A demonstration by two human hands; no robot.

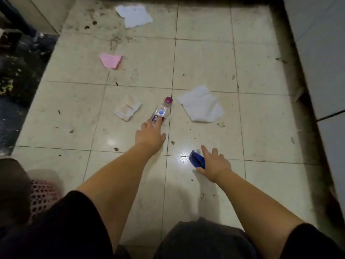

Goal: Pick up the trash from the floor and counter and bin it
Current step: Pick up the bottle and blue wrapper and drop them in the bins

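Observation:
A small clear plastic bottle (162, 110) with a magenta cap lies on the dirty tiled floor. My left hand (150, 134) reaches over its lower end, fingers touching it, grip not closed. My right hand (214, 164) rests on the floor and holds a crumpled blue wrapper (196, 158) between thumb and fingers. Around them lie a white tissue (201, 105), a soiled folded paper (127, 107), a pink paper (111, 60) and a white sheet (134, 15) at the far end.
A pink perforated basket (42, 195) stands at the lower left beside my knee. A white cabinet wall (321, 62) with a dark grimy base runs along the right. A dark speckled surface (18, 71) borders the left.

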